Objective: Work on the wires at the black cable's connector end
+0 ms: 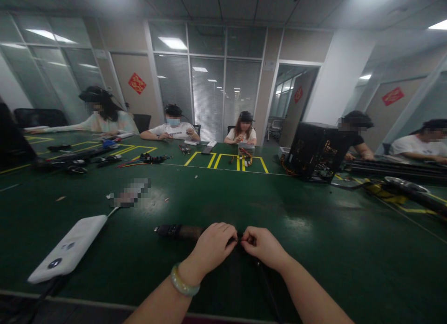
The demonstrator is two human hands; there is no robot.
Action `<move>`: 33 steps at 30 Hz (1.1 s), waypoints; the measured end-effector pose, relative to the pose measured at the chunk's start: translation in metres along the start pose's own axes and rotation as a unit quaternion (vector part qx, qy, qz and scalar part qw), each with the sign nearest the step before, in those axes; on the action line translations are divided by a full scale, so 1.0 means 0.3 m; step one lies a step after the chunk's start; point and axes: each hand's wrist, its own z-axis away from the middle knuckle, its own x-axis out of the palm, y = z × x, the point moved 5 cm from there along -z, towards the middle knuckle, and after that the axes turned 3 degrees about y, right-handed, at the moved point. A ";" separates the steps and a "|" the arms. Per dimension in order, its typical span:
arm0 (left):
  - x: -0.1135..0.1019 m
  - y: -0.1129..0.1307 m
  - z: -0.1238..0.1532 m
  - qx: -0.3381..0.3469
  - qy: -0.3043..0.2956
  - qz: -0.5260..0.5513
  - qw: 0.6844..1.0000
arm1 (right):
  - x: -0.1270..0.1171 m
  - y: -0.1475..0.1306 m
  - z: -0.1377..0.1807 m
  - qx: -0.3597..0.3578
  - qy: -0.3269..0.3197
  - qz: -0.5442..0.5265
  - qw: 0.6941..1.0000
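My left hand (217, 244), with a pale green bangle (183, 282) on its wrist, is closed with curled fingers over the right end of a dark cylindrical tool (190, 232). That tool looks like an electric screwdriver lying on its side, its tip toward the left. Close beside it, my right hand (261, 246) is pinched, the fingertips of both hands almost meeting. Something small and dark shows between them, too unclear to name. Below my right wrist a long thin black piece (267, 286) runs toward the table's near edge.
On the green table (314, 277), a white power box (70, 249) with cables lies at the left. A black computer case (310, 151) stands at the back right. Bundles of cables (145, 159) lie farther left. Several people sit around the far side.
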 end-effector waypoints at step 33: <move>-0.010 0.013 0.000 0.004 0.010 0.025 1.000 | 0.007 0.013 -0.001 -0.025 0.004 0.012 1.000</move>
